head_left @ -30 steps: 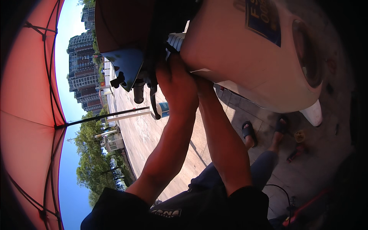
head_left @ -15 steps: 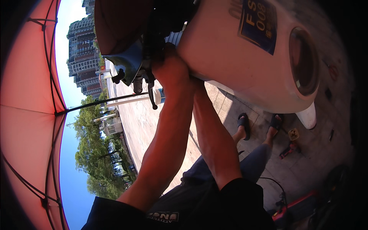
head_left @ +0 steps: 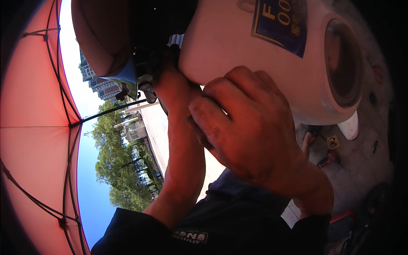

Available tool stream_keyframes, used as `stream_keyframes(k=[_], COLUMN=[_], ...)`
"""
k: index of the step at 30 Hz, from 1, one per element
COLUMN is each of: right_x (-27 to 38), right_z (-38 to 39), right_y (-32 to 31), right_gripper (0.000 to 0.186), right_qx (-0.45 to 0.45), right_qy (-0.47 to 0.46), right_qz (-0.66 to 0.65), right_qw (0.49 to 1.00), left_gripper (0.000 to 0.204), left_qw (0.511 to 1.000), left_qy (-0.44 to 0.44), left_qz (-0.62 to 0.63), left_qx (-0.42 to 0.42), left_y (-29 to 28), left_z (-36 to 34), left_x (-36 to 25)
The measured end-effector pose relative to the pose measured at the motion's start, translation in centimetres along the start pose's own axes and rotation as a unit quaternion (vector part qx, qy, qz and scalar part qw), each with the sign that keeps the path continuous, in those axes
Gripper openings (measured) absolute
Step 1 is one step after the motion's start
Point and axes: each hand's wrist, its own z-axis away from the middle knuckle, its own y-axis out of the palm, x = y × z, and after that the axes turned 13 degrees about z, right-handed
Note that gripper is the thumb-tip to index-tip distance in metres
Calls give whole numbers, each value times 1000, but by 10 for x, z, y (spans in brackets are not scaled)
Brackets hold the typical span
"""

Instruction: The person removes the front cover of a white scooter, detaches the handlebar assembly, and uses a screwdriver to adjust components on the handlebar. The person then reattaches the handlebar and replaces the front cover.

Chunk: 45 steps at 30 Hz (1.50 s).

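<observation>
A scooter-like vehicle's smooth white body panel (head_left: 221, 42) fills the upper right, with a blue sticker (head_left: 282, 29) and a dark oval lens (head_left: 343, 63). My left hand (head_left: 172, 83) reaches into the dark gap between that panel and the handlebar parts (head_left: 146, 89); its fingers are hidden there. A pale ribbed sleeve (head_left: 175, 40) shows just above it. My right hand (head_left: 250, 123) is held close in front of the panel's lower edge, fingers curled and thumb against them. Whatever it may hold is hidden.
A red canopy (head_left: 38, 102) and its dark pole (head_left: 110, 111) stand at the left. On the paving at the right lie a red-and-black tool (head_left: 328, 159) and a small yellowish square item (head_left: 333, 142). Trees (head_left: 119, 157) and tall buildings are outside.
My right hand has come out of the gap beside the left hand and moved right and nearer, fingers curled. The left hand stays at the gap. The view has shifted.
</observation>
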Motion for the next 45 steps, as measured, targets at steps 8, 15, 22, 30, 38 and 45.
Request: stream_keyframes(k=[8,15,22,30,38,45], right_x=[-27,-32,-36,-38,-39,-46], right_z=[-106,-108,-112,-112,-110,-115], right_y=[11,15,24,23,17,26], right_gripper=[20,21,20,21,21,20], right_qx=[101,75,38,42,46,42], right_qy=[-51,-26,-17,-30,-11,-25], right_qz=[90,81,26,-9,-52,-108], right_qw=[990,994,999,999,998,993], left_gripper=[27,31,30,32,35,37], left_qw=[657,690,580,446,380,464], left_qy=[-253,-243,-276,-351,-363,-338], left_qz=[706,673,763,821,850,818], left_qx=[-73,-106,-74,-66,-10,-27], left_y=[3,6,0,-15,-23,-20], left_z=[-8,-17,-15,-15,-19,-14], left_x=[-4,3,-6,-7,1,-4])
